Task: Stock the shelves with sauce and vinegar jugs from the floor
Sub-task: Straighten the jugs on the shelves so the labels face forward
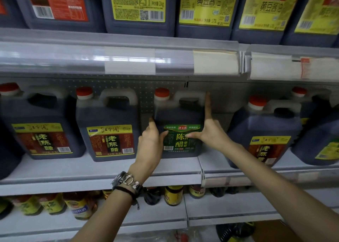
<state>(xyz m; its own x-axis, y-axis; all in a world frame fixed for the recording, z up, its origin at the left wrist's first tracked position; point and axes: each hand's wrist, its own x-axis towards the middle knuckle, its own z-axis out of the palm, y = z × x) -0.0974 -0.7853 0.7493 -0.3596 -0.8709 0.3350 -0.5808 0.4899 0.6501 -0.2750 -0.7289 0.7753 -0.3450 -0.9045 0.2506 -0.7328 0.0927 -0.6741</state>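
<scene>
Green-label vinegar jug (180,113) is upright on the middle shelf (102,170), set back between two red-label jugs, one left (110,130) and one right (264,130), touching neither. Both hands bracket it. Left hand (151,141) has its index finger up the jug's left edge and its thumb on the label. Right hand (211,131) mirrors that on the right edge. Fingers are straight and pressing, not wrapped round the jug.

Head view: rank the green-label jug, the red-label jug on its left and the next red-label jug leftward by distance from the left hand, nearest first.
1. Green-label jug, shelf middle, touched by the left hand.
2. First red-label jug, just left of it.
3. Second red-label jug, farther left.
</scene>
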